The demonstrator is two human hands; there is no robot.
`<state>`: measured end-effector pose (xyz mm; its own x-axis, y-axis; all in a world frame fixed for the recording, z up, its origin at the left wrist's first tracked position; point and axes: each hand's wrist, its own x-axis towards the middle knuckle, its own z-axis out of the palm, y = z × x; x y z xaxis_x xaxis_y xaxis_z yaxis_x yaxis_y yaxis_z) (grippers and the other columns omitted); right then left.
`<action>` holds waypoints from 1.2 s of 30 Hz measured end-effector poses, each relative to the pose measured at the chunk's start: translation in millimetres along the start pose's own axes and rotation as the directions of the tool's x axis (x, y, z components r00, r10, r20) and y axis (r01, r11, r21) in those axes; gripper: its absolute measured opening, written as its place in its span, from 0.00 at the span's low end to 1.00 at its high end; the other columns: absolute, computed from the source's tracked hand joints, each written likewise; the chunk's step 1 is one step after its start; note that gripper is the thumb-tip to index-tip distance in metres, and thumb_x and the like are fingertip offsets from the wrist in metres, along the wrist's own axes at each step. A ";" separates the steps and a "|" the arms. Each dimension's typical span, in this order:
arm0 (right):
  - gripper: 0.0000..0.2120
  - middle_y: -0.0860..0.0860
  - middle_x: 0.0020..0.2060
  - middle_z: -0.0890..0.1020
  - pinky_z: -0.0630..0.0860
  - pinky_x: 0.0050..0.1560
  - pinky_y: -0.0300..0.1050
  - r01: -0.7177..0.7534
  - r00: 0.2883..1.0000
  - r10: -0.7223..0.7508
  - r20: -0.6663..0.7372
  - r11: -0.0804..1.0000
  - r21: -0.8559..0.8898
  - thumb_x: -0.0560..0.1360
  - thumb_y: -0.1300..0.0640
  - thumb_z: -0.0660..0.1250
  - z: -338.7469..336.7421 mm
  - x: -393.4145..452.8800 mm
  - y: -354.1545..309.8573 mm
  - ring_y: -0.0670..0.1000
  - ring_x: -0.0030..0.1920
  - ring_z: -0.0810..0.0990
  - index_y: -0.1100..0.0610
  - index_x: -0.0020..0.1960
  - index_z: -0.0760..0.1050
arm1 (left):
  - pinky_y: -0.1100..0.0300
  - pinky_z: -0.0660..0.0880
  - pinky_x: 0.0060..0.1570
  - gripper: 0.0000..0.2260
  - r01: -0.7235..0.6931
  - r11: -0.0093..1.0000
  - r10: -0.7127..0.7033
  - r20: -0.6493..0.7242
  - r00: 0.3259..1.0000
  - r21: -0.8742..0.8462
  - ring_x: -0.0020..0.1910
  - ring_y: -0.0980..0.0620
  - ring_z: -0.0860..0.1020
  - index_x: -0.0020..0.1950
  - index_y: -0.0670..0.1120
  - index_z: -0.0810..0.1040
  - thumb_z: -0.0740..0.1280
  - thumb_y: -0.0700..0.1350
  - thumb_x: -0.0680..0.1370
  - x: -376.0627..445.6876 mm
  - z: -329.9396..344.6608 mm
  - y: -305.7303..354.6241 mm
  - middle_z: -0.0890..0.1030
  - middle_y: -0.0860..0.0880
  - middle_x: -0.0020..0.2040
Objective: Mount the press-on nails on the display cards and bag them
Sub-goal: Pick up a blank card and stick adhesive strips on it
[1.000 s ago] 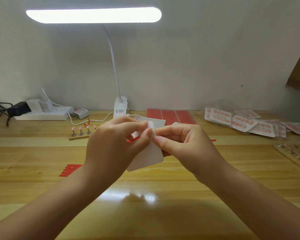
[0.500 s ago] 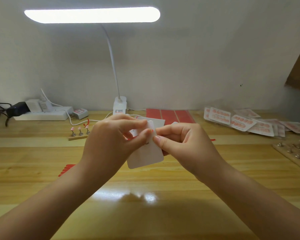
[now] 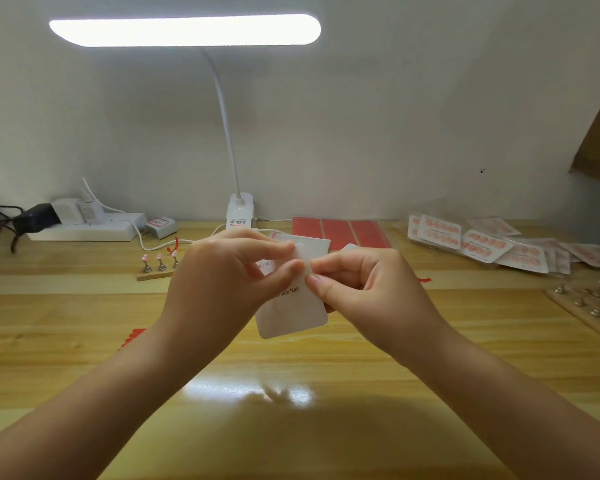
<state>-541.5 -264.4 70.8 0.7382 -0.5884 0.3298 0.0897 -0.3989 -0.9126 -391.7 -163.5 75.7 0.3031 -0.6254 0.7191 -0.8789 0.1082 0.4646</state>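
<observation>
The display card (image 3: 293, 313), a white card with rounded corners and partly readable print ending in "Nail", is being held up above the wooden table (image 3: 84, 327) in the head view, roughly at the middle of the frame. It is being pinched near its upper edge by the left hand (image 3: 222, 282), with thumb and forefinger closed on it, and its right edge is being gripped between the thumb and fingers of the right hand (image 3: 364, 289); both grips are closed on the card, and the fingertips of the two hands are nearly meeting at its top. More white cards (image 3: 314, 244) are being partly hidden behind the hands.

Behind the hands, red adhesive sheets (image 3: 340, 232) are lying flat against the wall side of the table, just beside the lamp base (image 3: 240, 211), from which a thin neck is rising to the lit lamp head (image 3: 184, 30). At the right, bagged nail sets (image 3: 478, 242) are being kept in a loose, overlapping pile, and a wooden board with metal studs (image 3: 589, 306) is being cut off by the frame edge. At the left, a small wooden stand with pink nails on pegs (image 3: 155, 266) is sitting near a white power strip (image 3: 84, 230), and red strips (image 3: 132, 337) are being half covered by the left forearm.
</observation>
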 end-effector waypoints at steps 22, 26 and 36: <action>0.06 0.52 0.39 0.87 0.79 0.38 0.35 -0.082 0.997 0.079 0.020 0.979 0.188 0.76 0.65 0.68 0.0 0.2 -2.5 0.48 0.40 0.86 0.60 0.49 0.83 | 0.56 0.74 0.30 0.16 -0.084 0.972 0.100 -0.064 0.993 0.220 0.31 0.53 0.72 0.49 0.50 0.86 0.61 0.54 0.77 -10.9 13.3 2.8 0.84 0.52 0.43; 0.06 0.53 0.39 0.87 0.79 0.37 0.36 -0.114 0.993 0.116 0.003 0.975 0.191 0.75 0.66 0.68 0.6 1.7 -1.0 0.49 0.39 0.86 0.62 0.50 0.83 | 0.58 0.71 0.32 0.13 -0.018 0.989 0.030 -0.081 0.996 0.150 0.31 0.55 0.74 0.48 0.48 0.85 0.63 0.51 0.79 -6.8 8.8 -2.3 0.79 0.56 0.38; 0.04 0.52 0.38 0.86 0.80 0.37 0.37 -0.073 0.996 0.080 -0.037 0.984 0.164 0.75 0.65 0.70 -0.6 1.1 -4.4 0.49 0.38 0.86 0.60 0.48 0.83 | 0.50 0.76 0.29 0.07 -0.074 0.997 0.076 -0.060 0.995 0.037 0.30 0.54 0.76 0.43 0.48 0.82 0.69 0.50 0.74 -6.3 12.9 0.4 0.79 0.54 0.52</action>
<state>-541.5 -263.6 75.4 0.7181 -0.6438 0.2643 0.1438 -0.2342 -0.9615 -398.7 -169.5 64.7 0.2566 -0.5680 0.7820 -0.9119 0.1259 0.3906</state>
